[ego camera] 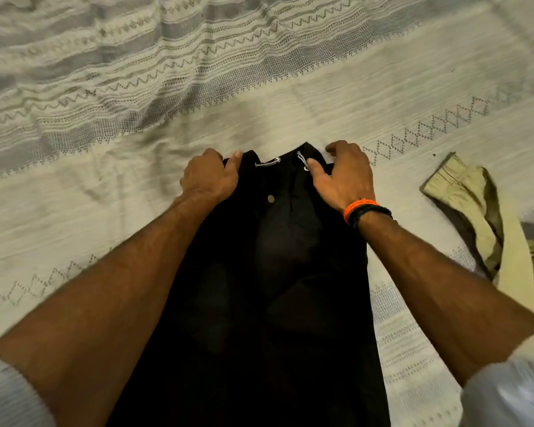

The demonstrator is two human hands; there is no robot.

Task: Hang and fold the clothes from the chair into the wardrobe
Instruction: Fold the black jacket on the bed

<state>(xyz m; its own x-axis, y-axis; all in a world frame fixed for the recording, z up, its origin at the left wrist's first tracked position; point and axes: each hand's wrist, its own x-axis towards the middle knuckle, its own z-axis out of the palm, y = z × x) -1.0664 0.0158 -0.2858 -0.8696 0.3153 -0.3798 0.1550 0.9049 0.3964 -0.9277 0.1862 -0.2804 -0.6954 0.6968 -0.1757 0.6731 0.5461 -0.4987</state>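
A pale patterned bedspread (259, 97) fills the view. A black garment (269, 288) lies flat on it, running from the near edge away to its far hem. An olive garment (472, 204) lies crumpled to the right, apart from it. The left hand (210, 177) and right hand (342, 174) each grip a far corner, fingers curled around the cloth. Orange and black bands (366, 211) circle the right wrist.

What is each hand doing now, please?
Left hand: closed on the black garment, top edge.
Right hand: closed on the same edge.
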